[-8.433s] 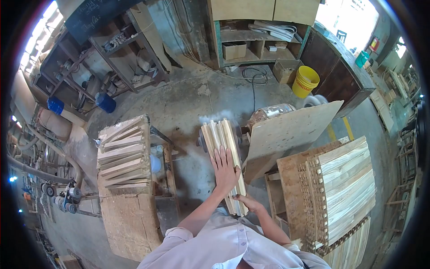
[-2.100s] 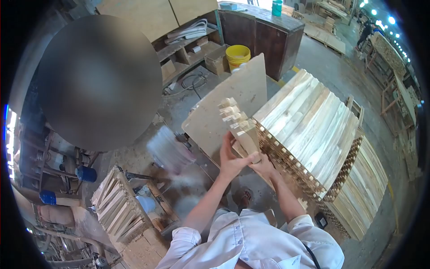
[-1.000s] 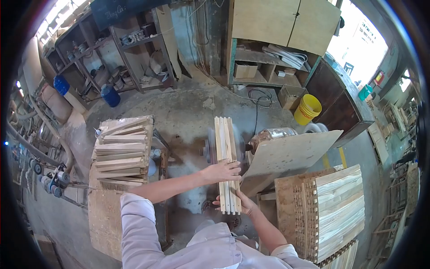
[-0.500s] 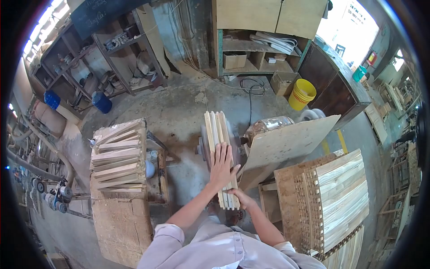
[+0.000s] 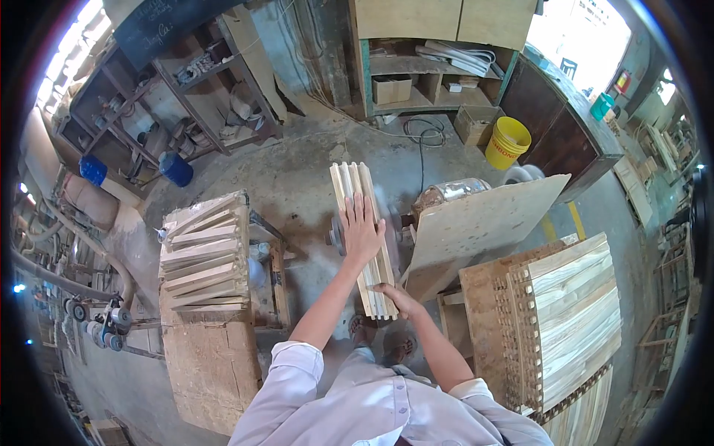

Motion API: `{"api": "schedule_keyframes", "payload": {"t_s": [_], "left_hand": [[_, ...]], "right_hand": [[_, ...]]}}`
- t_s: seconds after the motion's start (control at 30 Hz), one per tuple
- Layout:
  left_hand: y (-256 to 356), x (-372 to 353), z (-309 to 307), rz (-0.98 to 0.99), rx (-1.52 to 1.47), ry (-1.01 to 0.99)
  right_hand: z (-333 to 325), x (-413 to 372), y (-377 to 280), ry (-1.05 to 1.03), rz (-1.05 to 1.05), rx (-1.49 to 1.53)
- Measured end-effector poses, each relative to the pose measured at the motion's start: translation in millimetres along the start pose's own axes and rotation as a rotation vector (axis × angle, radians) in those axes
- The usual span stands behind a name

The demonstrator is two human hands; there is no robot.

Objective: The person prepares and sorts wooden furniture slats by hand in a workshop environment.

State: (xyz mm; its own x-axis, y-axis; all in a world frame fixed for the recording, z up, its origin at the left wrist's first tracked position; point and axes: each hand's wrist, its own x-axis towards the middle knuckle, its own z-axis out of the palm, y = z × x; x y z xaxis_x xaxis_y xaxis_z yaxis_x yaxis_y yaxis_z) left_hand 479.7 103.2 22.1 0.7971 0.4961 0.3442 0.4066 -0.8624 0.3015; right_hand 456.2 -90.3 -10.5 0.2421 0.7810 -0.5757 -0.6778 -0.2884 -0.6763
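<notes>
Several pale wooden strips point(image 5: 379, 286) lie side by side as one bundle, sloping away from my body over a machine wheel point(image 5: 388, 230) that is blurred at its rim. My left hand point(image 5: 361, 230) rests flat on top of the bundle, fingers stretched toward the far end. At the near right edge, my right hand point(image 5: 398, 299) grips the strips, its thumb on top and its other fingers mostly hidden underneath. The wheel's shaft runs right to a dusty motor point(image 5: 450, 195), partly behind a tilted wooden board point(image 5: 483, 223).
More loose strips point(image 5: 204, 256) are piled on a worn bench point(image 5: 204, 357) at left. At right, stacked wooden pieces point(image 5: 576, 320) sit on a brown board. A yellow bucket point(image 5: 509, 141), a cable point(image 5: 424, 134) and shelves point(image 5: 416, 70) are farther back.
Both hands and the bundle have moved forward, away from my body, over the wheel. The camera view has shifted slightly. My hold looks the same.
</notes>
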Motion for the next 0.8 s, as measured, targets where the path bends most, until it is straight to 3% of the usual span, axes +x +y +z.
{"api": "schedule_keyframes", "payload": {"t_s": [0.37,0.47,0.5,0.6,0.8], "left_hand": [[41.2,-77.3,-12.7,-0.038,-0.014,-0.060],[52.1,-98.6,-15.0,-0.061,-0.040,-0.069],[55.0,-105.1,-15.9,-0.069,-0.046,-0.074],[63.9,-121.1,-22.0,-0.083,-0.062,-0.098],[54.6,-97.0,-20.1,-0.079,-0.050,-0.063]], "right_hand": [[-18.0,-50.7,69.9,0.103,-0.041,-0.137],[-21.6,-76.0,68.6,0.082,0.152,-0.189],[-25.0,-75.7,83.1,0.095,0.058,-0.206],[-37.8,-76.2,113.7,0.069,0.045,-0.197],[-38.1,-60.4,82.0,0.010,0.168,-0.132]]}}
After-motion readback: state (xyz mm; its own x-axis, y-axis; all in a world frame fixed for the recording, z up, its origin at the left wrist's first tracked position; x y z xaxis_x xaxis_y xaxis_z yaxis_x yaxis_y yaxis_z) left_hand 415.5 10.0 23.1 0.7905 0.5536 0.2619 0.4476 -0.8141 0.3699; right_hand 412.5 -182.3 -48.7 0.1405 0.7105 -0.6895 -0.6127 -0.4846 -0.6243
